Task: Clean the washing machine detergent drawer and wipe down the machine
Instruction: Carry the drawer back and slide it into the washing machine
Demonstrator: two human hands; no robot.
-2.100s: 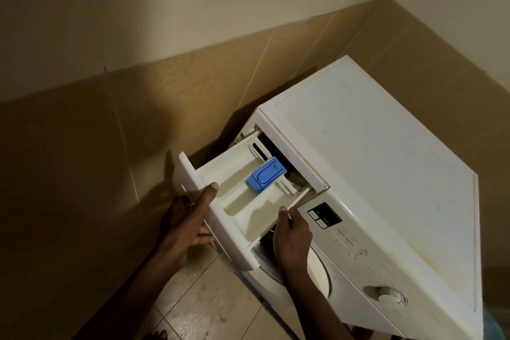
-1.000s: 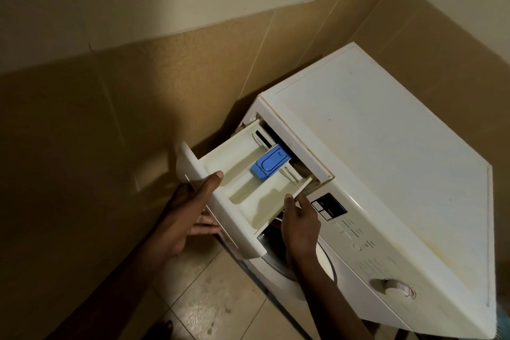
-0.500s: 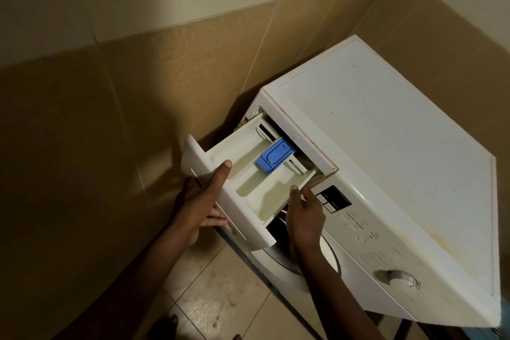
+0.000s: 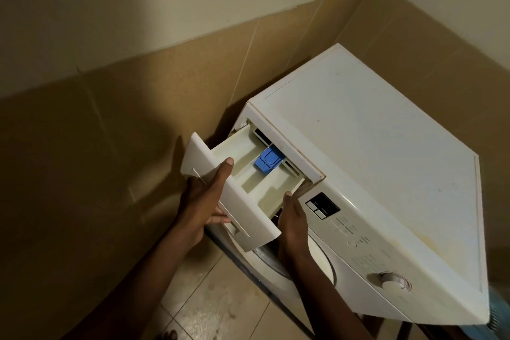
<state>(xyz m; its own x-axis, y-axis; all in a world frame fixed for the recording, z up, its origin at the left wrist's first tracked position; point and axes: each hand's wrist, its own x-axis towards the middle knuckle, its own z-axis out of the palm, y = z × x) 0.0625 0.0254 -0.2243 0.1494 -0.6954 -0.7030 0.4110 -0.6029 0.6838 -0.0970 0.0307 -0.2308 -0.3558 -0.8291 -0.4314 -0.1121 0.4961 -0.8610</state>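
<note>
Your left hand (image 4: 202, 201) grips the front panel of the detergent drawer (image 4: 248, 174), thumb hooked over its top edge and fingers curled underneath. Your right hand (image 4: 294, 222) cups the drawer's near side wall, thumb tip resting on the rim. The drawer sticks well out of its slot at the upper left corner of the washing machine (image 4: 372, 160), its rear end inside the housing. A blue insert (image 4: 269, 163) sits in the middle compartment near the slot. Beside your right hand, on the machine's front, is the dark display panel (image 4: 322, 205), and further along the round dial (image 4: 394, 284). Below lies the tiled floor (image 4: 215, 309).
</note>
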